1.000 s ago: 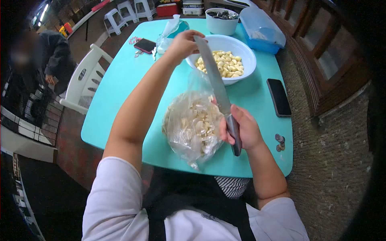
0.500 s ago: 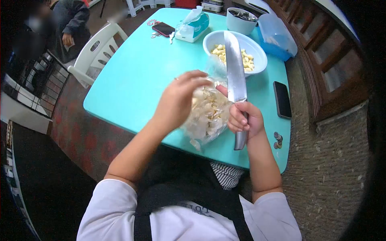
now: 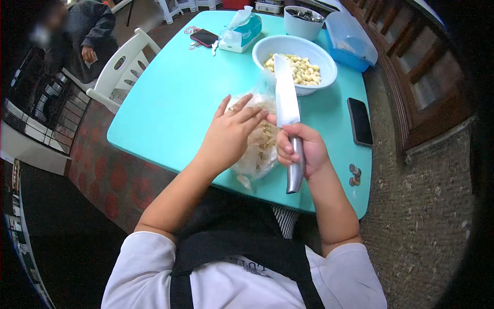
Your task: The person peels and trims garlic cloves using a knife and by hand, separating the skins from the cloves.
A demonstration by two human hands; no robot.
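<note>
My right hand (image 3: 307, 148) grips a large kitchen knife (image 3: 287, 98) by its metal handle, blade pointing up and away from me. Its index finger stretches toward a clear plastic bag (image 3: 256, 159) of pale garlic cloves and skins. Over the top of this bag lies my left hand (image 3: 226, 135), fingers spread and a ring on one; whether a small piece is under the fingertips is hidden. Just beyond the bag stands a pale blue bowl (image 3: 329, 72) of peeled garlic cloves (image 3: 309, 74), partly covered by the blade.
On the turquoise table (image 3: 164, 98) lie a black phone (image 3: 359, 121), coins (image 3: 354, 175), a red-edged phone (image 3: 205, 38) and a tissue pack (image 3: 241, 33). A white tub (image 3: 303, 27) and blue box (image 3: 350, 44) stand behind. A white chair (image 3: 123, 69) and a person (image 3: 90, 33) are at left.
My left hand has come down onto the bag, its fingers spreading. My right hand and the knife have shifted left, with the blade now leaning slightly left.
</note>
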